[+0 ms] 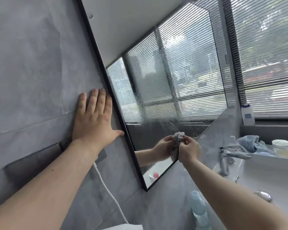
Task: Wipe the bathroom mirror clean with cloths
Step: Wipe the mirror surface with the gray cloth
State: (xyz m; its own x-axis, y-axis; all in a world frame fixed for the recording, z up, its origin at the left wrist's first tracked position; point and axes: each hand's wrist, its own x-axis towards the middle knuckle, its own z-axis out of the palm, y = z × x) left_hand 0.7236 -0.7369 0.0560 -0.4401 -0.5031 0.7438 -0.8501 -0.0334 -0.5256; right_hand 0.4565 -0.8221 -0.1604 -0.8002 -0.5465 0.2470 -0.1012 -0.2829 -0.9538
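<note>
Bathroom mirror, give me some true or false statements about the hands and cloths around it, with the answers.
1. The right hand holds a grey cloth against the mirror. True.
2. The left hand grips a second cloth. False: it lies flat on the wall, holding nothing.
3. The mirror glass is dry and spotless. False: droplets and streaks show on it.
4. A blue cloth lies near the faucet. True.
</note>
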